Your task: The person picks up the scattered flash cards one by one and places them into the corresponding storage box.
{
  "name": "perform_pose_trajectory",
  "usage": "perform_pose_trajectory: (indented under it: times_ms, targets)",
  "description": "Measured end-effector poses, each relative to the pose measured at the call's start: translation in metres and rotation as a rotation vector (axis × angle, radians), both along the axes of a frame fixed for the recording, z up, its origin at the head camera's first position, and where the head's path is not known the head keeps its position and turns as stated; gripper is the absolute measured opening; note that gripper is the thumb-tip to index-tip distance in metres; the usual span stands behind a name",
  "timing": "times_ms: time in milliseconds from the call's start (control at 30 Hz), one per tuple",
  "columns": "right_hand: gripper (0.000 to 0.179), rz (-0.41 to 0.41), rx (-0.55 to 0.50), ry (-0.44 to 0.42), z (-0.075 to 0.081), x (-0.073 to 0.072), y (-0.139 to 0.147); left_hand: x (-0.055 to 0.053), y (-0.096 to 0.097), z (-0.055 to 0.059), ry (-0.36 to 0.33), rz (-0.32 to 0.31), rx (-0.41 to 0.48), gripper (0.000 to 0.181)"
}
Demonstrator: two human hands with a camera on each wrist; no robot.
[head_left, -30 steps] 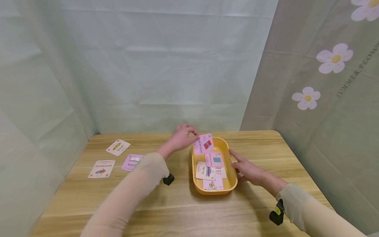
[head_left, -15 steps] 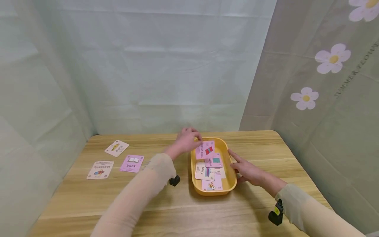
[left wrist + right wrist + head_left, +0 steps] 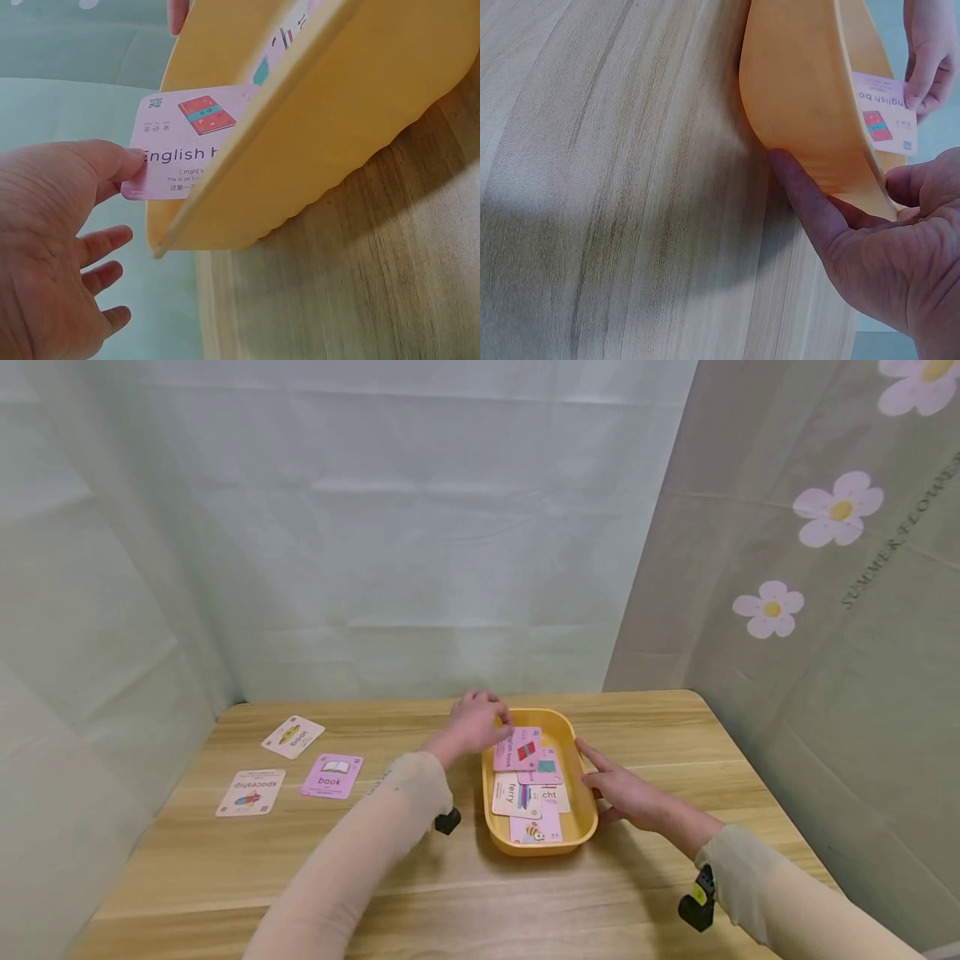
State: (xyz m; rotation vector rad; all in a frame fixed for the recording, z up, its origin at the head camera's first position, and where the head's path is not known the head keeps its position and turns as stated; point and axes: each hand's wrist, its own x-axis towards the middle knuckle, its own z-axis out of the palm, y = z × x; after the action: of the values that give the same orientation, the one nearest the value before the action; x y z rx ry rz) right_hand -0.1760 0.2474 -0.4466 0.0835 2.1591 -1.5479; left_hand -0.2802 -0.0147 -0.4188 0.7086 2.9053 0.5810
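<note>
My left hand [image 3: 478,723] pinches a pink "English book" flashcard [image 3: 180,124] by one edge, between thumb and forefinger. That card is over the far left part of a yellow plastic tray [image 3: 577,814], partly inside its rim in the left wrist view. On the tray's right side, my right hand [image 3: 626,789] grips the wall, thumb at the rim and fingers along the outside. Inside the tray, an exercise book card [image 3: 551,768] lies partly covered by the English book card. Nearer me are a ferry card [image 3: 510,793], a card reading "cht" [image 3: 553,797] and a bee card [image 3: 534,832].
On the table's left lie a boat card [image 3: 292,737], a pink book card [image 3: 332,776] and an upside-down spaceship card [image 3: 251,792]. The wooden table [image 3: 450,910] is bordered by hanging curtains [image 3: 420,568] at the back and sides.
My left hand has lowered the English book card toward me and into the tray, so it now overlaps the exercise book card. My right hand stays on the tray wall.
</note>
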Motion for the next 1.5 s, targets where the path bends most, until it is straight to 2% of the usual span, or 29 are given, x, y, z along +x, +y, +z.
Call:
perform_pose_trajectory:
  times_ms: [133, 667, 867, 1167, 1500]
  targets:
    - [0.068, 0.003, 0.0, 0.0, 0.0, 0.0, 0.0, -0.001, 0.0, -0.002, -0.009, 0.011, -0.007, 0.017]
    - [0.068, 0.005, -0.012, -0.001, 0.001, 0.0, -0.002, -0.003, -0.001, -0.006, 0.027, 0.047, -0.028, 0.014]
    - [0.068, 0.001, -0.012, 0.004, 0.002, 0.0, -0.002, -0.005, -0.003, -0.006, 0.071, 0.026, -0.017, 0.02]
    - [0.068, -0.002, -0.003, 0.009, 0.002, 0.0, -0.001, -0.004, -0.006, -0.001, 0.091, -0.017, 0.031, 0.038]
    - [0.068, -0.015, 0.004, 0.009, 0.001, 0.001, -0.001, 0.0, -0.011, 0.01, 0.094, -0.058, 0.084, 0.053]
